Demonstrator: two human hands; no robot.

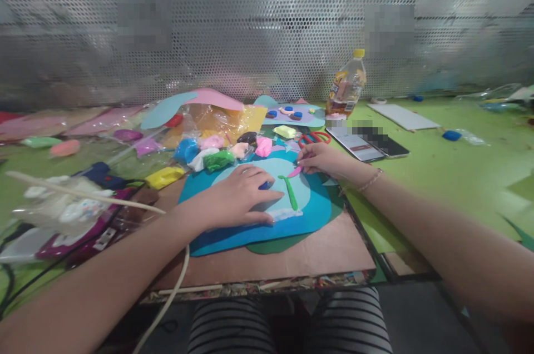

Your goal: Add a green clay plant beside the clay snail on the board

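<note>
My left hand (244, 195) lies palm down on a sheet of blue paper (319, 207), its fingers spread. A dark blue lump (263, 185) peeks out beside its fingers. My right hand (312, 158) pinches a slim pink piece (295, 172); I cannot tell whether it is clay or a plastic tool. The tip points down-left, close to the top of a green clay stem (291, 193). This stem stands on a light blue paper shape (277, 168) on the blue sheet. A white clay strip (286, 214) runs at the stem's foot, partly hidden by my left hand.
Bagged clay lumps, one green (219, 160), lie behind the sheet. Red-handled scissors (315, 138), a phone (354, 143) and a drink bottle (347, 87) stand or lie to the right. A pale cable (186, 265) crosses the front of the brown board (334, 254). Tangled cords lie left.
</note>
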